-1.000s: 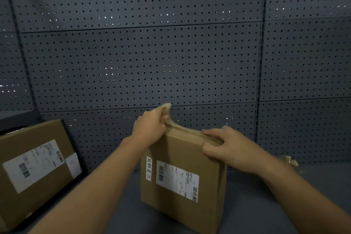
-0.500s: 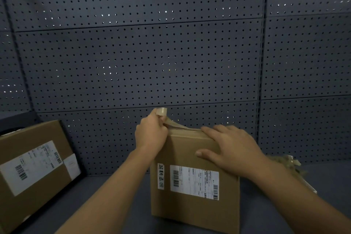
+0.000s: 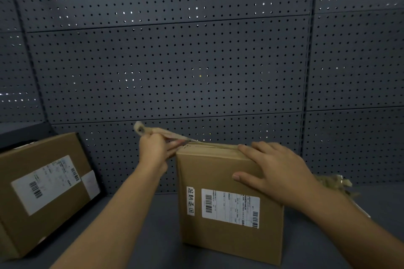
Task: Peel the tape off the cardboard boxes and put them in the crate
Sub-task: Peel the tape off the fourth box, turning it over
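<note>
A brown cardboard box (image 3: pixel 220 172) with a white shipping label stands upright on the grey table, in the lower middle of the head view. My left hand (image 3: pixel 154 152) pinches a strip of brown tape (image 3: pixel 162 133) that is lifted off the box's top left corner and stretched up and to the left. My right hand (image 3: pixel 273 172) rests flat with spread fingers on the box's top right edge and front face. A second labelled cardboard box (image 3: pixel 41 188) lies tilted at the left, inside a dark crate (image 3: pixel 97 196).
A grey pegboard wall (image 3: pixel 175 67) rises close behind the table. A crumpled wad of peeled tape (image 3: pixel 334 182) lies on the table at the right, behind my right forearm.
My left hand has pulled the tape further left and up, so more of it is off the box top. The box has shifted right, and my right hand has flattened onto it.
</note>
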A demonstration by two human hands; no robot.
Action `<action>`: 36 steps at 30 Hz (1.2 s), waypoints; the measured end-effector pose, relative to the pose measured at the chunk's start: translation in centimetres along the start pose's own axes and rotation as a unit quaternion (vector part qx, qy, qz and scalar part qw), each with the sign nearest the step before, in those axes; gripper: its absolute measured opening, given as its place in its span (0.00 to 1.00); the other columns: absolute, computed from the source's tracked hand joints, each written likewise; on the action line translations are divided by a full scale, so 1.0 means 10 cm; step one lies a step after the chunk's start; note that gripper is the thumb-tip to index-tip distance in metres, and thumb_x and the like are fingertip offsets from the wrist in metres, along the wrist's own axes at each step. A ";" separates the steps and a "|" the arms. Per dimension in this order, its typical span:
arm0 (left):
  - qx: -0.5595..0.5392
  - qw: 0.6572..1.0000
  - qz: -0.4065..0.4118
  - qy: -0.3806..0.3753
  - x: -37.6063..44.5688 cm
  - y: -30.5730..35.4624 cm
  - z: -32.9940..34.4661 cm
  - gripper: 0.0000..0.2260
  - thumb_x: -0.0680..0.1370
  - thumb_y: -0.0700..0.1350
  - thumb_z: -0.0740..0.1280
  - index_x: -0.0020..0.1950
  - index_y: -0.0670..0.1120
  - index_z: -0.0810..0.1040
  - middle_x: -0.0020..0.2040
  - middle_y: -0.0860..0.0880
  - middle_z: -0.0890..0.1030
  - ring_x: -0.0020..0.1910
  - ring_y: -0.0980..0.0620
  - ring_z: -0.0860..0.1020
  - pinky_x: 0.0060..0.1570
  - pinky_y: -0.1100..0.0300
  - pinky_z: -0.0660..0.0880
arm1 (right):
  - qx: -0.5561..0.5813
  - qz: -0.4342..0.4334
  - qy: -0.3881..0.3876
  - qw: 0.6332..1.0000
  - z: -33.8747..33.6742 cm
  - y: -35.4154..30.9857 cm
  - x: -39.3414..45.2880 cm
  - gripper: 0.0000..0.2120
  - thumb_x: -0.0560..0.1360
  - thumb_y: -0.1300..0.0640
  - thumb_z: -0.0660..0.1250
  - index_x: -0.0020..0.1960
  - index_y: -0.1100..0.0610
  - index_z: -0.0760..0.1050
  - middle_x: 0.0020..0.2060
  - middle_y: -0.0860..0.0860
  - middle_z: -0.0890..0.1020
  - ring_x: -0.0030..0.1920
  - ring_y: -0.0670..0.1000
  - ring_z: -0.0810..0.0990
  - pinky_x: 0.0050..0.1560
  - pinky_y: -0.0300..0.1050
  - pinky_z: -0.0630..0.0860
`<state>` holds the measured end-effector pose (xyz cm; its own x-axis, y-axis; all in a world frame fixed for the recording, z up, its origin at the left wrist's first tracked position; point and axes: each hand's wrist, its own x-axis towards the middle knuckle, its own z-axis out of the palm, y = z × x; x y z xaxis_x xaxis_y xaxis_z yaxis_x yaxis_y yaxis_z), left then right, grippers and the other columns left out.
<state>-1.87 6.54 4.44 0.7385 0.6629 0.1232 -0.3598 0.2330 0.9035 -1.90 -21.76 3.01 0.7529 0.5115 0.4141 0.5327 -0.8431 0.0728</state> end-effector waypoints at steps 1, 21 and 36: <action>-0.041 0.999 -0.009 0.015 0.04 0.06 -0.04 0.13 0.86 0.36 0.50 0.68 0.38 0.69 0.55 0.35 0.82 0.45 0.40 0.88 0.45 0.46 0.86 | -0.001 0.002 0.002 1.000 0.00 0.01 -0.01 0.40 0.74 0.22 0.48 0.81 0.39 0.56 0.73 0.40 0.69 0.73 0.48 0.67 0.74 0.48 0.64; 0.374 0.911 0.052 -0.166 0.10 -0.31 -0.18 0.16 0.87 0.46 0.56 0.45 0.43 0.79 0.42 0.47 0.83 0.36 0.47 0.75 0.39 0.56 0.69 | 0.150 -0.023 -0.053 0.987 -0.30 0.13 0.36 0.16 0.81 0.33 0.58 0.52 0.41 0.78 0.48 0.41 0.74 0.49 0.41 0.73 0.54 0.47 0.77; 0.342 0.891 0.274 -0.121 -0.09 0.01 -0.03 0.07 0.86 0.50 0.63 0.59 0.53 0.80 0.48 0.55 0.82 0.43 0.60 0.79 0.42 0.66 0.74 | 0.281 -0.001 0.058 0.958 -0.03 0.21 0.42 0.11 0.80 0.39 0.63 0.54 0.41 0.81 0.48 0.40 0.79 0.53 0.43 0.77 0.59 0.54 0.76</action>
<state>-2.71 6.19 4.29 0.6907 0.3513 0.6320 -0.3328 -0.6215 0.7092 2.31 -21.43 5.15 0.7208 0.4634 0.5155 0.6827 -0.6033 -0.4122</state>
